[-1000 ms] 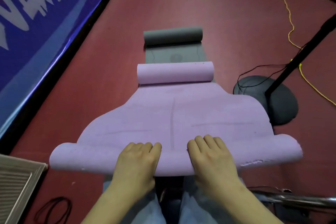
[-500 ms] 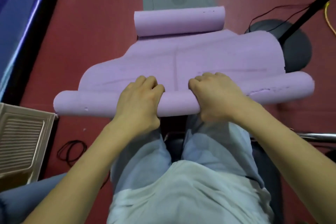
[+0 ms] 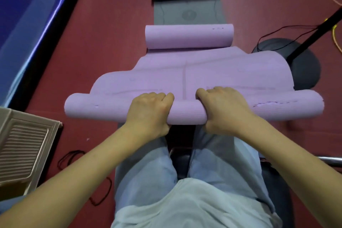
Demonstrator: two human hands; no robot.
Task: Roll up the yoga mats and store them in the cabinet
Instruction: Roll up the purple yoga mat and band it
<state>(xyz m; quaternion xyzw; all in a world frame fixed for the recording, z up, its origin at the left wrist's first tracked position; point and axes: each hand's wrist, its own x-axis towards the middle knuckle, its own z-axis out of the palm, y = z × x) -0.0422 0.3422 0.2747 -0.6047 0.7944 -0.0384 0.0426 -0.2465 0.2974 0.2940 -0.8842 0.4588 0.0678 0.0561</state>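
A purple yoga mat [image 3: 185, 72] lies on the red floor in front of me, curled into a roll at its near end and its far end. My left hand [image 3: 149, 112] and my right hand [image 3: 224, 110] grip the near roll side by side at its middle, fingers curled over the top and thumbs beneath. Beyond the purple mat lies a grey yoga mat [image 3: 188, 14], flat on the floor with its far end rolled up. My legs in light jeans show below the near roll.
A black round stand base [image 3: 303, 66] with a slanted pole and cables sits right of the mat. A yellow cord runs at the far right. A beige slatted panel [image 3: 24, 146] lies at the left, a blue banner [image 3: 27, 15] along the far left. A thin black cord loops on the floor.
The near roll has grown thicker as my hands turned it forward over the mat. My fingers went from lying flat on top to curling round the roll.
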